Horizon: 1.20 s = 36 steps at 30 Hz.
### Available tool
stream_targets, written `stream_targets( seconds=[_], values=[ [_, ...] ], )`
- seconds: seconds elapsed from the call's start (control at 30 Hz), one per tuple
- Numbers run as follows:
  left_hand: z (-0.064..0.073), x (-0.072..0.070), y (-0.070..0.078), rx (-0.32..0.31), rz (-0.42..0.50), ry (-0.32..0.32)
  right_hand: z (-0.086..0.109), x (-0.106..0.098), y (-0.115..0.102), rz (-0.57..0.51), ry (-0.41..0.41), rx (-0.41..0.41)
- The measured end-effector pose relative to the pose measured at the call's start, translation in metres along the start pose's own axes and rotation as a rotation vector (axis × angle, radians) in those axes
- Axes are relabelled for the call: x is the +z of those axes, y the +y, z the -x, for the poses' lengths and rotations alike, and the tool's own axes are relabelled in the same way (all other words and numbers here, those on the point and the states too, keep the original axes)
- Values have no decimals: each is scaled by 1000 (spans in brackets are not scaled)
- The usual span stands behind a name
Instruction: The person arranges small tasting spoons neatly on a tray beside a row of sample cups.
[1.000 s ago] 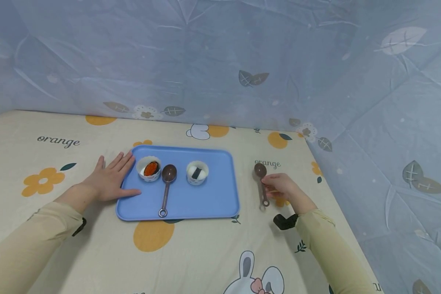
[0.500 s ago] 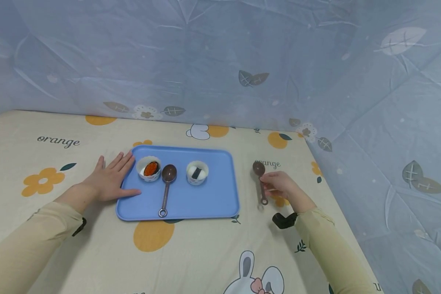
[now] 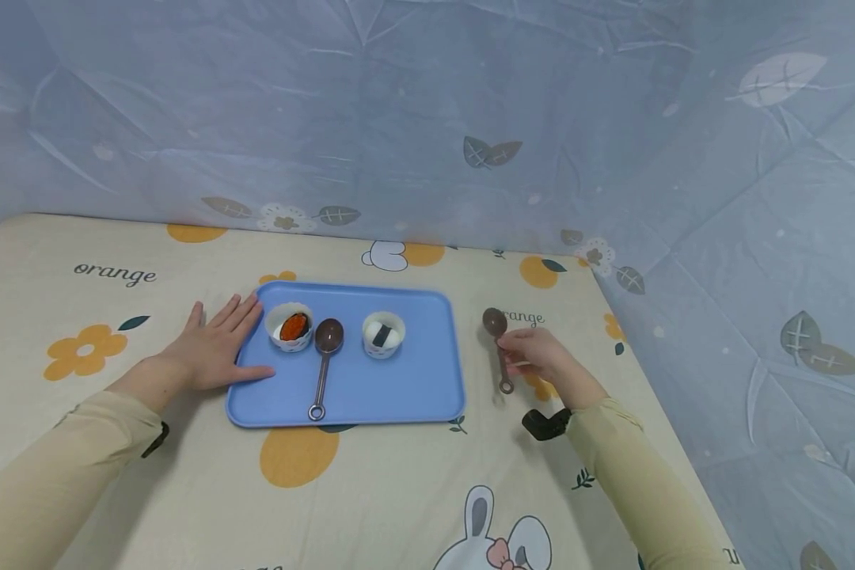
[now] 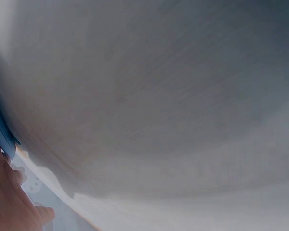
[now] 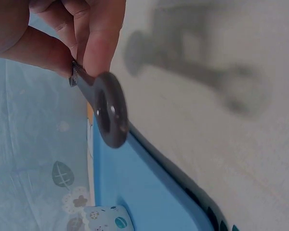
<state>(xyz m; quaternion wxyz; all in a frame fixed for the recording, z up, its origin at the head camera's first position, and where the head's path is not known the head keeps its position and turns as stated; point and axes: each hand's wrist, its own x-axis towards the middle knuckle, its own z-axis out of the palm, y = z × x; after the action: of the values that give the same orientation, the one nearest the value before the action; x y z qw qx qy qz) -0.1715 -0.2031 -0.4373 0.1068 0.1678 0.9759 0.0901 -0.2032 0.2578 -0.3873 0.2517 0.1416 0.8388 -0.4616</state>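
My right hand (image 3: 537,356) pinches a brown measuring spoon (image 3: 503,366) by its handle, to the right of the blue tray (image 3: 413,396). In the right wrist view, thumb and fingers grip the handle (image 5: 85,84), its ring end pointing toward the camera, and a shadow falls on the cloth. My left hand (image 3: 210,348) lies flat with fingers spread over the tray's left edge, thumb on its surface. On the tray are a second brown measuring spoon (image 3: 323,372), a paper cup (image 3: 285,342) with an orange-topped sushi piece (image 3: 295,326), and another cup (image 3: 380,351) with a white rice ball (image 3: 385,336).
A cream patterned cloth (image 3: 399,491) covers the table. Behind it and along the right side hangs a bluish-grey sheet (image 3: 413,119). Black straps show at both wrists, one a wrist band (image 3: 545,425) on the right.
My right hand has moved slightly left and away from me with the measuring spoon, nearer the tray. The left hand and the things on the tray have stayed put.
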Motion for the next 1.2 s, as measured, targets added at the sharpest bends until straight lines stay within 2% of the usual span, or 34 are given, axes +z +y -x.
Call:
stream_targets(
  seconds=[0.53, 1.2],
  values=[
    [0, 0, -1, 3, -1, 4, -1, 14, -14, 31, -24, -40],
    [-1, 0, -1, 1, -1, -3, -1, 37, -29, 21, -24, -30]
  ],
)
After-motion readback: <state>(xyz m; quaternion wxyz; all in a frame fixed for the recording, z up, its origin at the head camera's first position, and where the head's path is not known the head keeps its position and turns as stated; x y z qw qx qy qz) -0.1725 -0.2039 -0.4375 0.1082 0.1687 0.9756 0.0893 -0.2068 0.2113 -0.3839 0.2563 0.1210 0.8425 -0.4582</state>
